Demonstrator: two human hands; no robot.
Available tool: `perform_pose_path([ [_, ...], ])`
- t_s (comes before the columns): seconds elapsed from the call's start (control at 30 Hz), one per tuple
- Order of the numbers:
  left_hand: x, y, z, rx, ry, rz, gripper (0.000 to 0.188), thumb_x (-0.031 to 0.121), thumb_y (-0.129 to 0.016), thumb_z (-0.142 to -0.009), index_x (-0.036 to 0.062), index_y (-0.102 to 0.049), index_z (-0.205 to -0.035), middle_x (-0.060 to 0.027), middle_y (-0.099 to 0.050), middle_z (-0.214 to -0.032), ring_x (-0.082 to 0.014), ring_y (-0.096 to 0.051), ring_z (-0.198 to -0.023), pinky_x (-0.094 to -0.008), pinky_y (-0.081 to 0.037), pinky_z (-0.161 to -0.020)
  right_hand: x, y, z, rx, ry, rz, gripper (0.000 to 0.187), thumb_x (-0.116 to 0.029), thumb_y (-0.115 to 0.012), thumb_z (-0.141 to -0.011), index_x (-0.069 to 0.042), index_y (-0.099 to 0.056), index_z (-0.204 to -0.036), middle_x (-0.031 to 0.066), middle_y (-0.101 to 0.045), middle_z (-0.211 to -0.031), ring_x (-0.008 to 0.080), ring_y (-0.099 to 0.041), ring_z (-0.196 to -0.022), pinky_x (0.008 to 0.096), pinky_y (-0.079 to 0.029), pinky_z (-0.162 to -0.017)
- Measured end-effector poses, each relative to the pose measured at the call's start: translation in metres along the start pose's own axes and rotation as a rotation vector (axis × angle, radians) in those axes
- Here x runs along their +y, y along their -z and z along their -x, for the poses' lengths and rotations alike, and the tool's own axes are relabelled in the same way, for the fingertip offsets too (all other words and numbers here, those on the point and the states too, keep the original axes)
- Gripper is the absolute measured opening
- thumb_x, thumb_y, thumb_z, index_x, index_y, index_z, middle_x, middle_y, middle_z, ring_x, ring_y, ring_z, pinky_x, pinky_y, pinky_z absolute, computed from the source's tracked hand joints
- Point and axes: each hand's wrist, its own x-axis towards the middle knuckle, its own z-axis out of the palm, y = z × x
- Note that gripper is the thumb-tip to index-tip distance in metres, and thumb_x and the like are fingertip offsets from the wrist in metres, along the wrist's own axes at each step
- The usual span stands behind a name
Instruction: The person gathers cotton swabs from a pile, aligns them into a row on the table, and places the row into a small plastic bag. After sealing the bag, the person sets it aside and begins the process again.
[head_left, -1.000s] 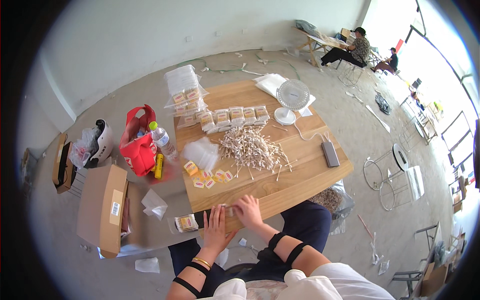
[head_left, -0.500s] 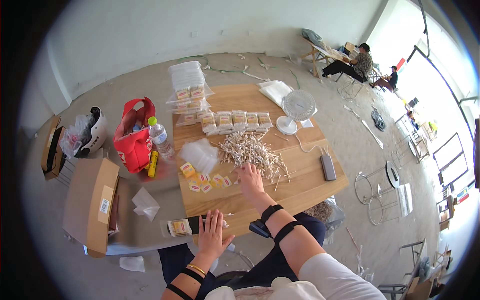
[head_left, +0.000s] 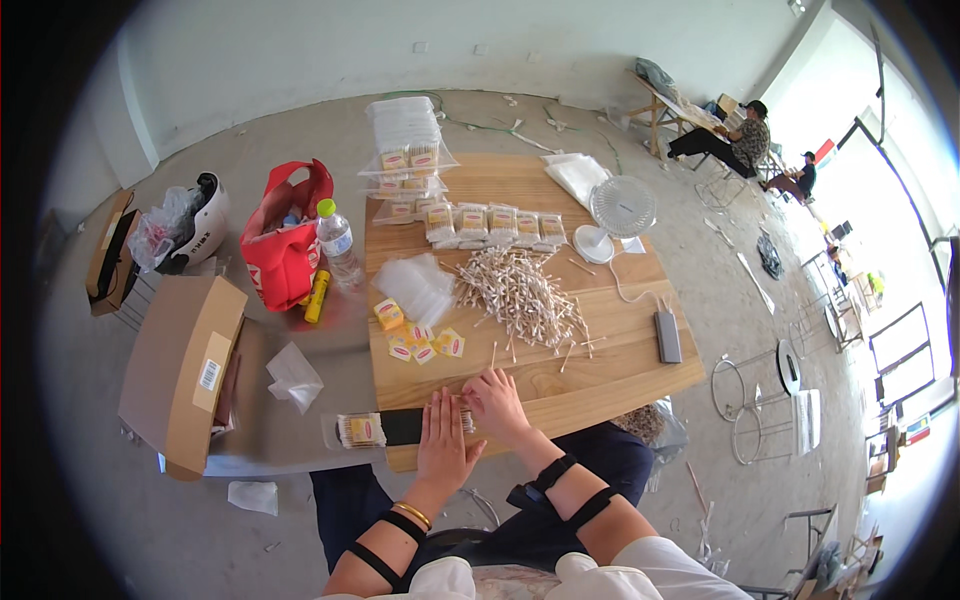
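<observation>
My left hand (head_left: 446, 440) lies flat with its fingers stretched out, over the right part of a black strip (head_left: 402, 426) at the table's near edge. Ends of several cotton swabs (head_left: 467, 421) show beside its fingers. A clear packet of swabs with a yellow card (head_left: 360, 430) sits at the strip's left end. My right hand (head_left: 498, 404) is close beside the left fingertips, its fingers pinched together; what they hold is hidden. Beyond it spreads a heap of loose cotton swabs (head_left: 520, 295). Small yellow-and-white cards (head_left: 424, 353) lie left of the heap, near clear plastic bags (head_left: 418, 287).
Filled swab packets (head_left: 487, 224) line the back, beside stacked bags (head_left: 405, 135). A small fan (head_left: 620, 207) and a grey power bank (head_left: 667, 337) stand right. On the left are a bottle (head_left: 339, 245), a red bag (head_left: 283, 250) and a cardboard box (head_left: 180, 370). Two people sit far right.
My right hand has come back from the edge of the swab heap to beside my left fingertips. My left hand stays on the strip. The whole view has shifted slightly.
</observation>
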Motion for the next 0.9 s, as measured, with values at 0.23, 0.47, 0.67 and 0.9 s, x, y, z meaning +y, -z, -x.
perform_pose_path([
  [0.23, -0.006, 0.012, -0.008, -0.062, -0.029, -0.1, 0.094, 0.053, -0.058, -0.093, -0.0089, -0.024, -0.155, -0.0249, -0.024, -0.164, -0.0377, -0.019, -0.155, -0.0572, -0.012, -0.125, 0.024, 0.024, -0.023, 0.269, -0.331, 0.273, 0.031, -0.026, -0.076, -0.083, -0.01, -0.062, -0.105, 0.0114, -0.058, -0.111, 0.0328, -0.055, -0.107, 0.0465, -0.044, -0.091],
  [0.47, -0.003, 0.01, -0.006, -0.103, -0.058, -0.095, 0.094, 0.055, -0.055, -0.094, -0.0093, -0.024, -0.155, -0.0254, -0.024, -0.164, -0.0378, -0.019, -0.155, -0.0559, -0.011, -0.126, 0.053, 0.007, -0.03, 0.3, -0.51, 0.219, 0.028, -0.025, -0.075, -0.085, -0.01, -0.06, -0.103, 0.0121, -0.058, -0.109, 0.0332, -0.056, -0.105, 0.0456, -0.044, -0.091],
  [0.67, -0.009, 0.014, 0.011, -0.103, -0.108, -0.063, 0.092, 0.05, -0.058, -0.094, -0.0111, -0.025, -0.154, -0.0292, -0.024, -0.162, -0.0404, -0.019, -0.154, -0.0558, -0.012, -0.125, 0.028, -0.001, -0.001, 0.263, -0.322, 0.077, 0.011, -0.018, -0.071, -0.087, -0.012, -0.064, -0.094, 0.0089, -0.06, -0.1, 0.0322, -0.057, -0.101, 0.0443, -0.043, -0.085],
  [0.9, -0.009, 0.018, 0.008, -0.068, -0.127, -0.041, 0.091, 0.05, -0.059, -0.093, -0.0111, -0.027, -0.153, -0.0289, -0.026, -0.162, -0.0404, -0.019, -0.154, -0.057, -0.012, -0.125, -0.001, -0.004, 0.013, 0.087, -0.067, -0.052, 0.012, -0.015, -0.07, -0.086, -0.013, -0.069, -0.098, 0.0077, -0.061, -0.1, 0.0327, -0.057, -0.101, 0.0448, -0.045, -0.088],
])
